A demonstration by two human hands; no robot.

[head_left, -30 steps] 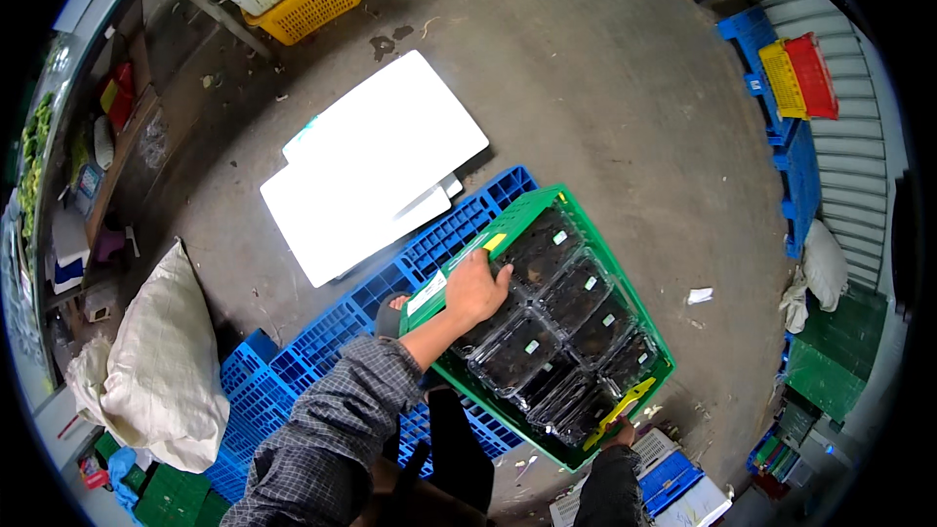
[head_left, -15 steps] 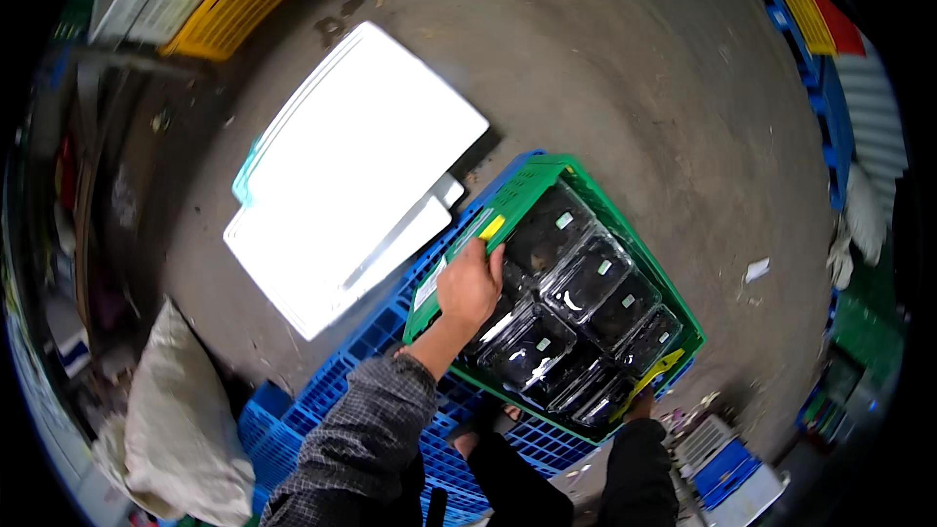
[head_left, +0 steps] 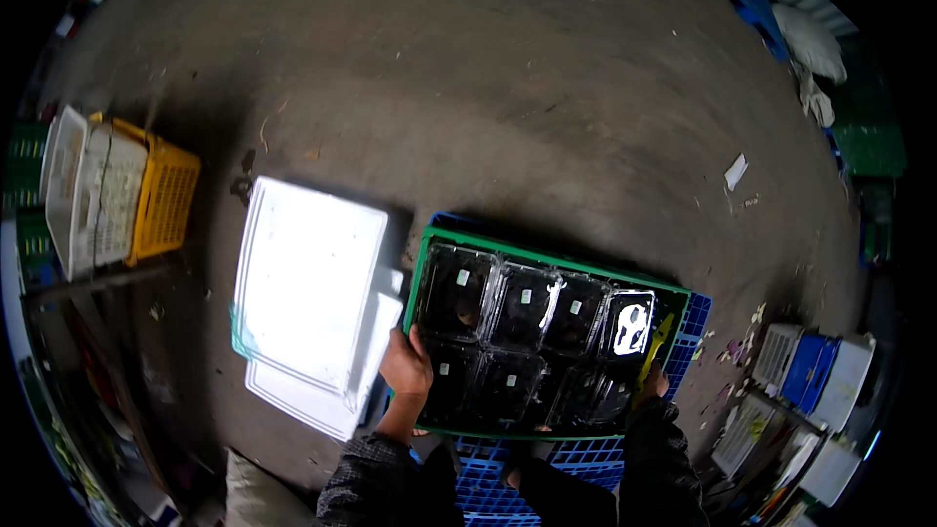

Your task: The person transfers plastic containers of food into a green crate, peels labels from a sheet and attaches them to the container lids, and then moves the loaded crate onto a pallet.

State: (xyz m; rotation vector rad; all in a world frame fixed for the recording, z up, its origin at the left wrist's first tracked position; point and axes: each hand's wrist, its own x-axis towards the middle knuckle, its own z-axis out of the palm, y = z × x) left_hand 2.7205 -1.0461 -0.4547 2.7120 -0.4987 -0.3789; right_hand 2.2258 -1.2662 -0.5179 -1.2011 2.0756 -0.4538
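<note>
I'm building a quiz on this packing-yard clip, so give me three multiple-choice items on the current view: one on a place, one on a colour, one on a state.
1. What lies just to the person's left of the green crate?
A. white flat trays
B. a red bucket
C. a parked bicycle

2. What colour is the basket at the far left?
A. purple
B. yellow
C. black

3. What are the left hand and right hand doing?
A. both hang free above the floor
B. both hold a broom
C. each grips one end of the green crate

Answers:
1 A: the white trays sit against the crate's left end on the concrete floor.
2 B: its lattice wall is yellow.
3 C: a hand is at each end rim, with clear lidded boxes filling the crate between them.
</note>
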